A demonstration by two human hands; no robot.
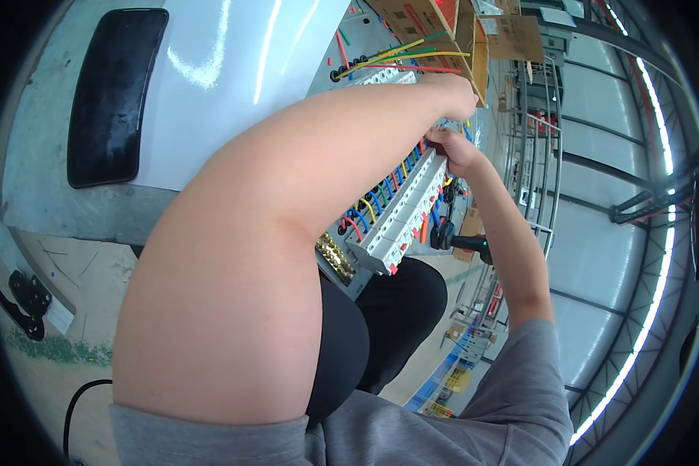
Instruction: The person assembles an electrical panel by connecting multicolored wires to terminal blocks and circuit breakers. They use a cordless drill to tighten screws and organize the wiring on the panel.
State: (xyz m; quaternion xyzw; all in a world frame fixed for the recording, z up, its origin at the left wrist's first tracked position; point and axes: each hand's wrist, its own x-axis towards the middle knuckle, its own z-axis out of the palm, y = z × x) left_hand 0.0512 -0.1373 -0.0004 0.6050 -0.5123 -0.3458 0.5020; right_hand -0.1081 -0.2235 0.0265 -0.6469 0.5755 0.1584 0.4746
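A long row of white-grey circuit breakers [402,211] with small red parts slants across the middle. Short red, yellow, blue and green wires [371,203] loop along its side. At the row's far end, my left hand [454,95] is closed with its fingers curled, and my left forearm covers part of the row. My right hand [454,151] lies just below it, thumb and fingers pinched together against the end of the row. What either hand grips is too small or hidden. Long yellow, green and red wires [412,56] stick out near my left wrist.
Brass-coloured screws [335,260] fill a tray by the row's near end. A dark cordless screwdriver [460,239] lies to the right. Cardboard boxes [419,23] stand behind. On the left are a black glossy panel [116,97], a white sheet [202,85] and black-handled pliers [27,303].
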